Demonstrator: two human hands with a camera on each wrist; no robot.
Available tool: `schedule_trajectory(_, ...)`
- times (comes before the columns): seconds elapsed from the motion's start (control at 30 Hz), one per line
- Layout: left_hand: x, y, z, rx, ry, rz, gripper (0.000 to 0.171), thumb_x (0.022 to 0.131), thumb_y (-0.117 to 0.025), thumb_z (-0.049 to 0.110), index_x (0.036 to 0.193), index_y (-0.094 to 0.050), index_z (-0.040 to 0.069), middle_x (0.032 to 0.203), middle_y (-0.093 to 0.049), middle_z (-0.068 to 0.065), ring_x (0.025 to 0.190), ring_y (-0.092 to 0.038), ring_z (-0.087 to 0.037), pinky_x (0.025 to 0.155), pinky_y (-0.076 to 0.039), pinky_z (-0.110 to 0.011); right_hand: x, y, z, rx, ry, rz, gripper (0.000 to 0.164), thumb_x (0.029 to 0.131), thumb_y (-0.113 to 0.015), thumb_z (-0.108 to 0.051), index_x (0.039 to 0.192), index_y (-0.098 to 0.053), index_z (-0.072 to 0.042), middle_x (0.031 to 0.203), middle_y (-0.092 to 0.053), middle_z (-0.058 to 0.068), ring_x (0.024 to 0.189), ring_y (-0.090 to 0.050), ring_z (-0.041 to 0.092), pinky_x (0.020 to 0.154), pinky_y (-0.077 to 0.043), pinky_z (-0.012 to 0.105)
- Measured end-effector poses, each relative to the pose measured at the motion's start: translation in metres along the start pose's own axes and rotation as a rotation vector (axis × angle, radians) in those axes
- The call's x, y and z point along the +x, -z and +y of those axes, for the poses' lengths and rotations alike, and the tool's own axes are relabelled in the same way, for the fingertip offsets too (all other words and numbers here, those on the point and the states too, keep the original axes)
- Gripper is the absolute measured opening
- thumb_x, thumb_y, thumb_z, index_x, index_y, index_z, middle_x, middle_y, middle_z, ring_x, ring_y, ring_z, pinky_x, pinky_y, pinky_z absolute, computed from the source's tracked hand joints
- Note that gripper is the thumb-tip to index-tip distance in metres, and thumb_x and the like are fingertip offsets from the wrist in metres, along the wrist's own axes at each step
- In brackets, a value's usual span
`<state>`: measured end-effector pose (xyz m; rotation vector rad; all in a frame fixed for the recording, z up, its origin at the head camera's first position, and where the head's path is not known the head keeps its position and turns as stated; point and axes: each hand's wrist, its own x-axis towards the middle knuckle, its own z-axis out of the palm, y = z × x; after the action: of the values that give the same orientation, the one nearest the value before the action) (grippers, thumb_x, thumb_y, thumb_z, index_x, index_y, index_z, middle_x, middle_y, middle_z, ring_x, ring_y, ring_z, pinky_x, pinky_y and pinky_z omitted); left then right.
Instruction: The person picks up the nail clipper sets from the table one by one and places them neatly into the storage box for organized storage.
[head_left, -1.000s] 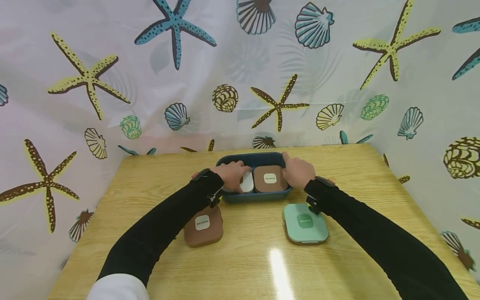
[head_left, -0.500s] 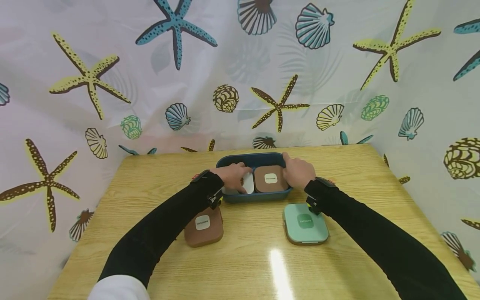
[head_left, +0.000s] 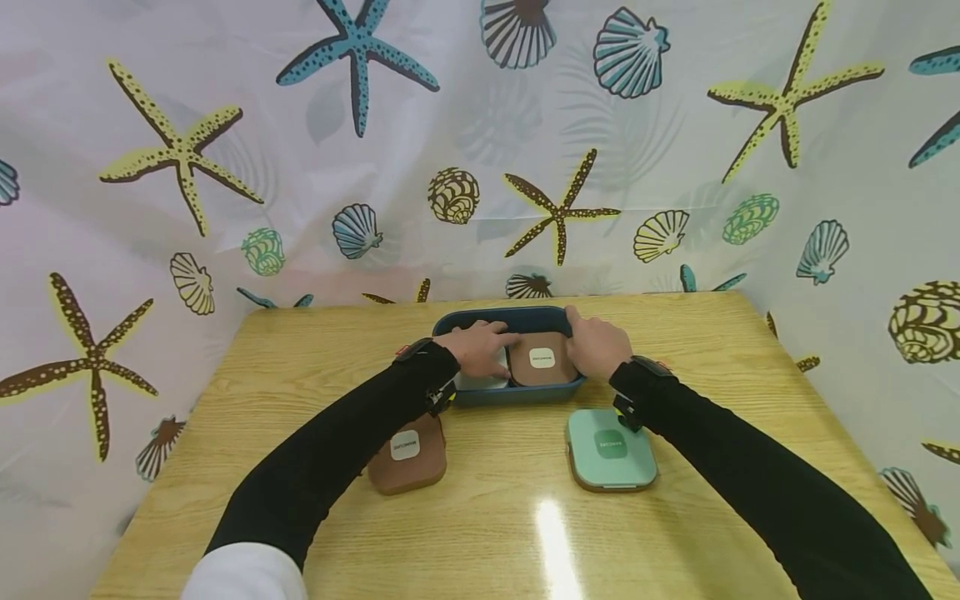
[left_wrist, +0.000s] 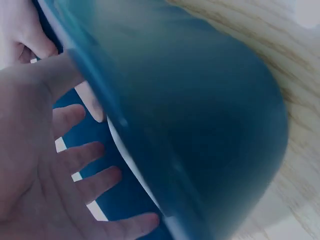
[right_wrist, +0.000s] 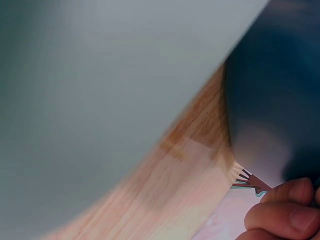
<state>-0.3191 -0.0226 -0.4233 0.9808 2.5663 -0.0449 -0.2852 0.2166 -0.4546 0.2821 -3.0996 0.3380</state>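
A dark blue oblong bin stands at the table's back. Inside it, a brown square case with a pale label lies on the right, and a white case on the left is largely covered by my left hand. That hand's fingers are spread and relaxed over the bin's interior; in the left wrist view they curve only slightly, beside the bin wall. My right hand grips the bin's right end, its curled fingers showing low in the right wrist view.
On the wooden table, a brown case lies front left, partly under my left sleeve. A mint green case lies front right beneath my right wrist. A patterned cloth hangs behind and around the table.
My left hand has shifted slightly right over the white case, its fingers reaching to the brown case's edge. The right hand and the bin have stayed put.
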Motion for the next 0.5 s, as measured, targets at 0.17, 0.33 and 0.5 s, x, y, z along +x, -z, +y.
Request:
schedule_trajectory(0.17,0.0065,-0.0022,0.0057,0.015,-0.027,0.003,0.068,0.100,-0.061,0.045,0.159,-0.031,0.031,0.167,-0.025,-0.006,0.153,-0.025,-0.033,0.116,-0.030,-0.062,0.0004,0.0010,0.0007,0.003,0.008,-0.002,0.055,0.105,-0.050,-0.015,0.155,-0.032,-0.004,0.059,-0.050,0.007,0.048,-0.044,0.023,0.047,-0.026,0.036)
schedule_trajectory(0.33,0.0108,-0.0053,0.0068,0.023,-0.033,0.034,0.065,0.099,-0.064,0.042,0.157,-0.039,0.028,0.164,-0.033,-0.005,0.148,-0.037,-0.030,0.111,-0.039,-0.056,0.0021,0.0008,0.0011,-0.003,0.009,0.002,0.053,0.104,-0.051,-0.014,0.153,-0.034,-0.004,0.058,-0.050,0.007,0.047,-0.045,0.023,0.046,-0.027,0.035)
schedule_trajectory(0.5,0.0109,-0.0037,0.0082,0.006,-0.035,0.018,0.063,0.100,-0.064,0.038,0.156,-0.039,0.025,0.163,-0.035,-0.005,0.143,-0.045,-0.028,0.110,-0.043,-0.052,0.0027,0.0006,0.0005,-0.007,0.002,0.004,0.053,0.103,-0.051,-0.014,0.152,-0.036,-0.004,0.057,-0.050,0.007,0.046,-0.044,0.023,0.046,-0.026,0.034)
